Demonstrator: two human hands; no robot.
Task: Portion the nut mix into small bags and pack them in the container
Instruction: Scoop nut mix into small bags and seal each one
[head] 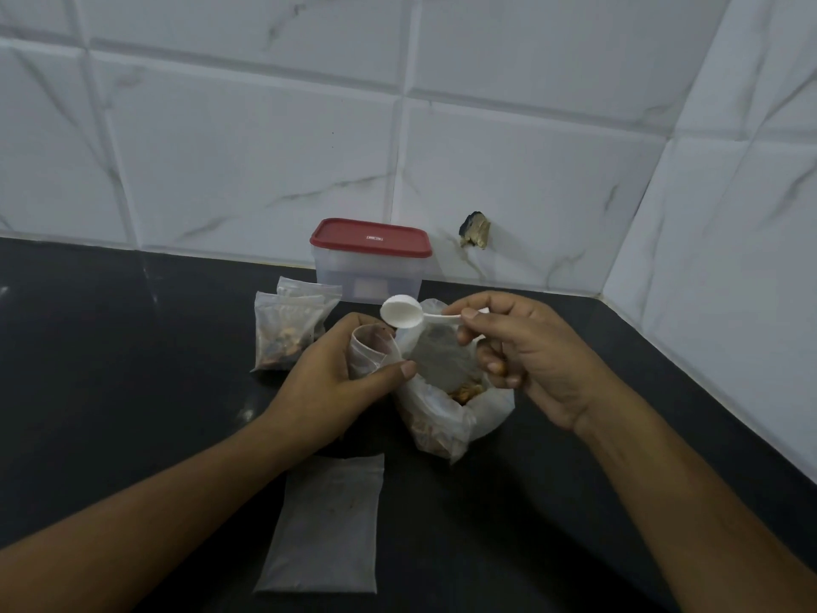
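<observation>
Dark stone desk meets the white marble-tiled wall at the back and right; bare surface lies open to the left. A clear plastic container with a red lid stands against the back wall. The lid bears a small white mark, unreadable.

The left hand curls round a small clear bag, mouth up. The right hand pinches a white plastic scoop: long axis left-right, bowl leftward above that mouth.

The large crumpled bag of nut mix sits between the hands. Filled small bags lie left, flat empty bags nearest.
</observation>
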